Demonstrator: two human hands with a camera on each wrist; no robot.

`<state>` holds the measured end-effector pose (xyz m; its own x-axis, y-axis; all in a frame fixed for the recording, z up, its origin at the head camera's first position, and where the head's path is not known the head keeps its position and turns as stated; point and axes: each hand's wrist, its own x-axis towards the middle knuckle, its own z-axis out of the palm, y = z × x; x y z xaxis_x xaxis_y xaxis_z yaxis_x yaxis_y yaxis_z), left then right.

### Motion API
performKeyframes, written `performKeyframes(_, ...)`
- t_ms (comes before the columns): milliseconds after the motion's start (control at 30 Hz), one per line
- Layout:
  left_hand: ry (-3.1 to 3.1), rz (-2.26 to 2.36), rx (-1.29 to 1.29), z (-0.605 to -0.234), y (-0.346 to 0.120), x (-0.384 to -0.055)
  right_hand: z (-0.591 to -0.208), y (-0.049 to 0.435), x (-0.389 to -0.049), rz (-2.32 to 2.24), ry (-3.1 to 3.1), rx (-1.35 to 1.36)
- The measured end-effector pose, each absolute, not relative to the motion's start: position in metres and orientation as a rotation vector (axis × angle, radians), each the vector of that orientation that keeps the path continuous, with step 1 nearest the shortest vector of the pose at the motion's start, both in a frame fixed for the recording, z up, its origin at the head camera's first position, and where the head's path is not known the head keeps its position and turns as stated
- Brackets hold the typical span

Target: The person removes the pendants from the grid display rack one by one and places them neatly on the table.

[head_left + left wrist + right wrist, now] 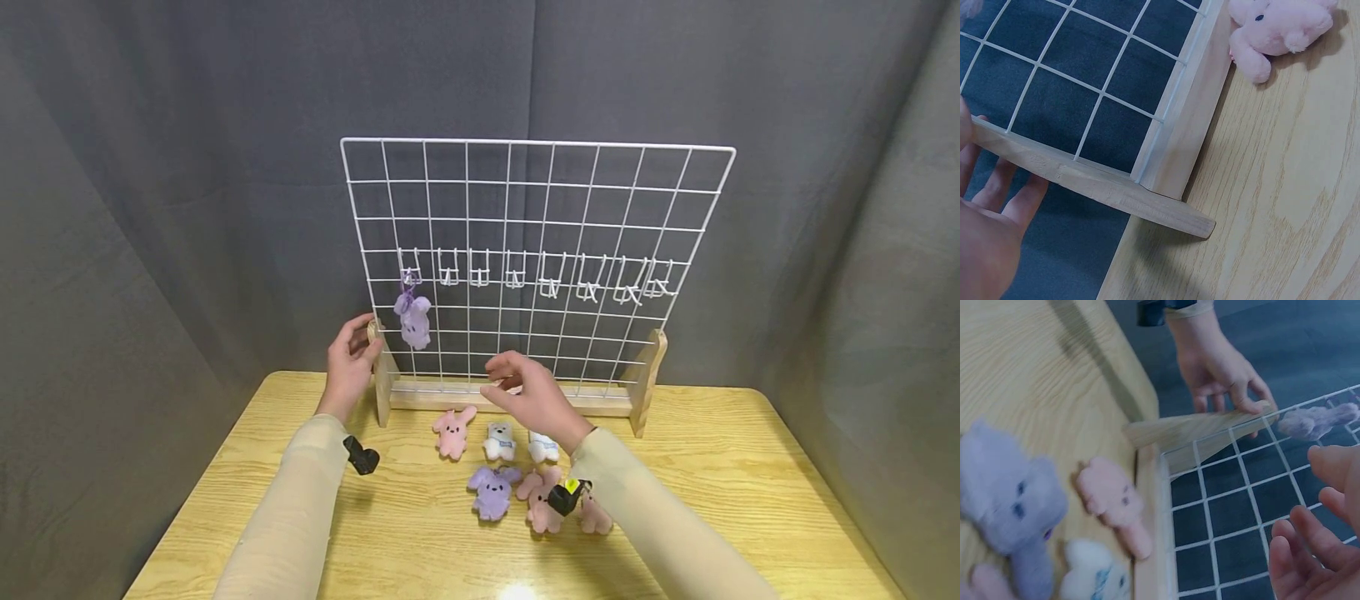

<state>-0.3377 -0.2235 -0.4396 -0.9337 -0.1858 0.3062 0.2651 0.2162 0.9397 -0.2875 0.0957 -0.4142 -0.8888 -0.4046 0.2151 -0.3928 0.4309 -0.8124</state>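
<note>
A white wire grid rack (525, 221) stands upright on a wooden base, with a row of white hooks (552, 286) across it. My left hand (349, 367) grips the top of the left wooden side post (1085, 178), thumb on one side and fingers on the other. From the leftmost hook hangs a purple bunny plush keychain (413, 323). In front of the lower grid, my right hand (534, 398) is held with loosely bent fingers and nothing in them. Below it lie a pink bunny plush (452, 434), a white bear plush (500, 442) and a purple bunny plush (493, 493).
Partly behind the right arm are another white plush (543, 447) and two pink plushes, one nearer (542, 500) and one farther right (595, 515). The right wooden post (648, 383) stands near the table's (720, 467) back edge. Grey curtains (225, 167) surround it.
</note>
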Motion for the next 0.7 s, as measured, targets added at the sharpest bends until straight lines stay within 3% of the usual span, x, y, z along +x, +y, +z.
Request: performKeyframes(700, -2.118, -1.737, -0.086, -0.453, -0.228, -0.348, -0.365, 0.032, -0.307, -1.796, 2.511, -0.733)
